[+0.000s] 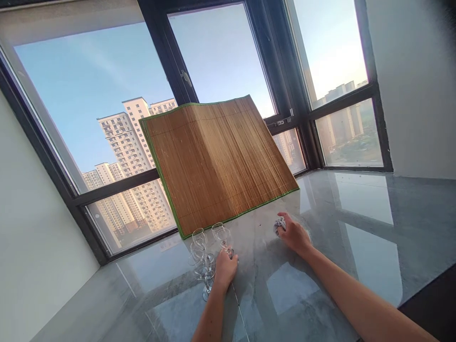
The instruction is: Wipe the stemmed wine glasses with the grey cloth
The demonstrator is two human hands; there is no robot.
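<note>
Left hand (pixel 225 269): closed round the stem of a glass (pixel 222 235), which stands upright on the bench (pixel 356 266). Right hand (pixel 294 236): knuckles up, fingers curled on a small crumpled cloth (pixel 280 224) pressed to the bench top, well apart from the glass. Other glasses (pixel 199 259): clear, stemmed, clustered just left of the held one, some touching. Mat (pixel 217 161): bamboo, green-edged, its lower edge on the bench behind both hands, leaning back against the window (pixel 89 80). Beyond the panes: high-rise towers (pixel 131 137).
</note>
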